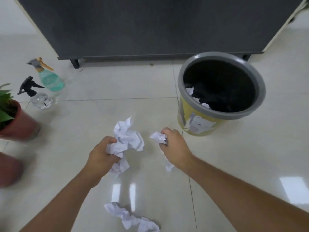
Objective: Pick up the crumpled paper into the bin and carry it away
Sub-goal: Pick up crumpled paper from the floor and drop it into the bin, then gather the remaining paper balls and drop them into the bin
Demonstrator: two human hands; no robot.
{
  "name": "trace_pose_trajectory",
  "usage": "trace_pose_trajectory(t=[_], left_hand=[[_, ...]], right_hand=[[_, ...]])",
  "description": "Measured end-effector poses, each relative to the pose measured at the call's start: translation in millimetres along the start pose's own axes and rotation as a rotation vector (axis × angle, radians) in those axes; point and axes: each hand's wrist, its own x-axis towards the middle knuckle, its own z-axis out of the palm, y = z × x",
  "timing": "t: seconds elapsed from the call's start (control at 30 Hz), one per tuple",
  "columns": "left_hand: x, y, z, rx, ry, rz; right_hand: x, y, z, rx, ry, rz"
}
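My left hand (102, 156) is closed on a large wad of white crumpled paper (128, 138) above the floor at centre. My right hand (175, 148) grips a smaller crumpled paper (158, 136), with a scrap showing below the fist. Another crumpled paper (132, 216) lies on the tiles between my forearms, near the bottom edge. The bin (197, 121), yellow with a grey rim and a black liner, stands to the right beyond my right hand. A few white paper pieces (190, 90) rest inside it against the near left wall.
A dark grey cabinet (150, 30) on short legs fills the back. Two spray bottles, one green (50, 79) and one clear (40, 99), stand on the floor at left. A red plant pot (21, 124) sits at the left edge, with another reddish object (8, 169) below it.
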Motion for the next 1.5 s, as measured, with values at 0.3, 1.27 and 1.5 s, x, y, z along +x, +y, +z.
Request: trace_pose_trajectory(t=[0.3, 1.27, 1.5], left_hand=[[16.2, 239.7, 36.1, -0.365, -0.152, 0.362], [-67.0, -50.3, 53.5, 0.637, -0.327, -0.085], [-135.2, -145.6, 95.6, 0.935, -0.328, -0.041]], right_hand=[[42.4, -66.9, -209.7, 0.263, 0.52, -0.099], [10.0, -39.8, -66.6, 0.049, 0.205, -0.493], [32.0, 45.8, 29.5, -0.192, 0.048, -0.102]])
